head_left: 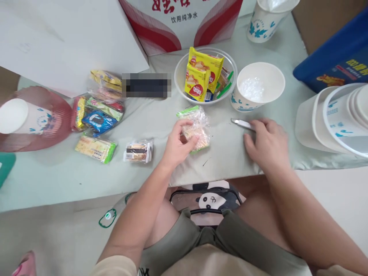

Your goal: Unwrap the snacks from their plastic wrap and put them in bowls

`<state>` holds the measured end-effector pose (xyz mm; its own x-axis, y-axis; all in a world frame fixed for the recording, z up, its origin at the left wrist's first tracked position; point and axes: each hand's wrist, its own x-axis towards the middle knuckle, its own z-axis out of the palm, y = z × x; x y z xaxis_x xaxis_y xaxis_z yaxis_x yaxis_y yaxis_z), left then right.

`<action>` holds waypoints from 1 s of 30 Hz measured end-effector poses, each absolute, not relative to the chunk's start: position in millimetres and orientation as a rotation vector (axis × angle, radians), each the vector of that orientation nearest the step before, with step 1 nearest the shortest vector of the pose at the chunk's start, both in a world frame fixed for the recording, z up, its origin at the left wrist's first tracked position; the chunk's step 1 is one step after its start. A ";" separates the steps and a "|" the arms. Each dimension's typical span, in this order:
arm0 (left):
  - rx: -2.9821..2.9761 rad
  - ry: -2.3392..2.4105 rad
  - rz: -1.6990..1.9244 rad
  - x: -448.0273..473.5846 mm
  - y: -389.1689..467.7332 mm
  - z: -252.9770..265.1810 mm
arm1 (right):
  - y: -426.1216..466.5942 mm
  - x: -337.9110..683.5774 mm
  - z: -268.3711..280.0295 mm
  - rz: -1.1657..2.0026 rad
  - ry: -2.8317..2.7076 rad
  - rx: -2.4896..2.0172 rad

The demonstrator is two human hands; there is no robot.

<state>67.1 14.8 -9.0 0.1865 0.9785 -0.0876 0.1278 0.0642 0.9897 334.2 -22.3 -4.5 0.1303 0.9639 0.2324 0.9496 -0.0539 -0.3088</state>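
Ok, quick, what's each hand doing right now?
Left hand: closed on the clear snack packet on the table.
Right hand: resting palm down on the table, fingers on a small white tool; grip cannot be told.

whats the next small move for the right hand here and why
Probably close the right hand around the small white-handled tool and lift it toward the clear plastic cracker packet with green ends. The fingers already rest on the tool's near end, the left hand pins the packet flat on the pale tablecloth, and the packet looks sealed.
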 end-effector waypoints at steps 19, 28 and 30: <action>1.592 1.298 0.886 65.3 1.1 -0.7 | -10.2 238.5 14.8 1.332 -1.163 -1.235; 1.668 1.226 0.963 61.7 -0.5 7.0 | -10.7 224.0 29.3 1.567 -1.041 -1.439; 1.626 1.225 0.981 62.1 -1.4 5.4 | -9.3 222.7 30.7 1.553 -1.067 -1.500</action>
